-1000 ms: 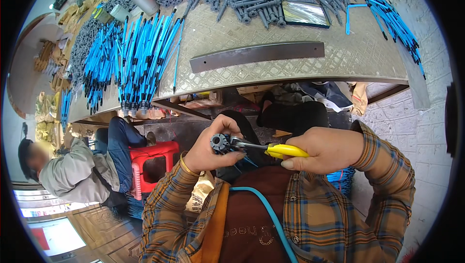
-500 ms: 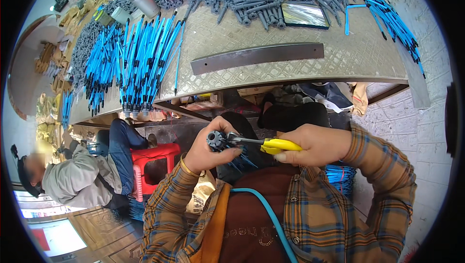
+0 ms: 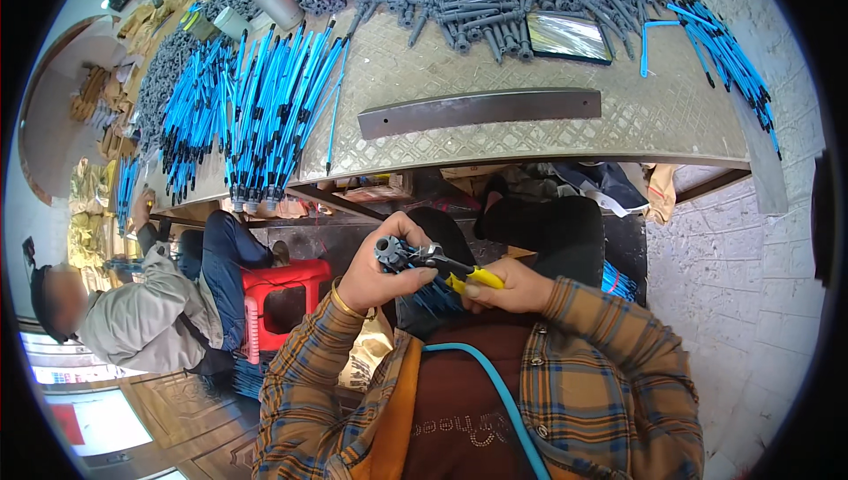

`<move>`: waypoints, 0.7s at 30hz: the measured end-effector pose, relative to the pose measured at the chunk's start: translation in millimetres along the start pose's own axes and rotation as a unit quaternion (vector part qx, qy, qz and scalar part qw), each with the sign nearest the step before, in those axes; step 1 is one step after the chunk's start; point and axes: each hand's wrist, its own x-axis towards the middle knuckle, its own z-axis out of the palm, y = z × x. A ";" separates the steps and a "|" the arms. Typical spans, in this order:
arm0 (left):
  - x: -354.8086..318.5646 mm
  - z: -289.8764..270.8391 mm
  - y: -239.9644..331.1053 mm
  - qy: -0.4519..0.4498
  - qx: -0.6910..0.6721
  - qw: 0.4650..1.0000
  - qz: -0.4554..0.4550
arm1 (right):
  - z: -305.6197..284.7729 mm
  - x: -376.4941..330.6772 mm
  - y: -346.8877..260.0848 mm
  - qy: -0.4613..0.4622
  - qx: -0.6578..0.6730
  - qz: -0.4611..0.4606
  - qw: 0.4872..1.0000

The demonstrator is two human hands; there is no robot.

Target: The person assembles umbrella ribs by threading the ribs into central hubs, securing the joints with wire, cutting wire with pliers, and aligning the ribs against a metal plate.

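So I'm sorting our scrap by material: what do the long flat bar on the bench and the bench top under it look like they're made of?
The flat bar looks like bare steel: dull grey, smooth, with a soft sheen and straight cut ends. The bench top looks like metal tread plate, pale and matte, going by its raised diamond pattern; whether steel or aluminium cannot be told.

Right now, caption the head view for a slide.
Left hand grips a small grey metal fitting; right hand works yellow-handled pliers on it.
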 end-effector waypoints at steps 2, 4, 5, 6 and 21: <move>1.1 -0.1 0.6 0.013 -0.004 1.000 0.001 | 4.1 4.5 7.3 0.032 0.018 -0.036 0.999; -0.4 -2.0 2.5 0.012 -0.005 1.000 -0.014 | -6.3 0.6 -3.2 0.031 -0.061 -0.047 0.997; -1.6 -3.3 3.3 0.008 -0.007 0.999 -0.031 | -14.2 -2.9 -11.7 0.033 -0.136 -0.057 0.988; -2.2 -4.2 3.6 0.003 -0.009 0.999 -0.048 | -20.5 -5.8 -20.2 0.034 -0.211 -0.068 0.975; 6.4 -1.2 11.2 -0.043 0.019 0.998 -0.048 | -31.2 -33.9 -78.9 0.046 -0.429 -0.115 0.895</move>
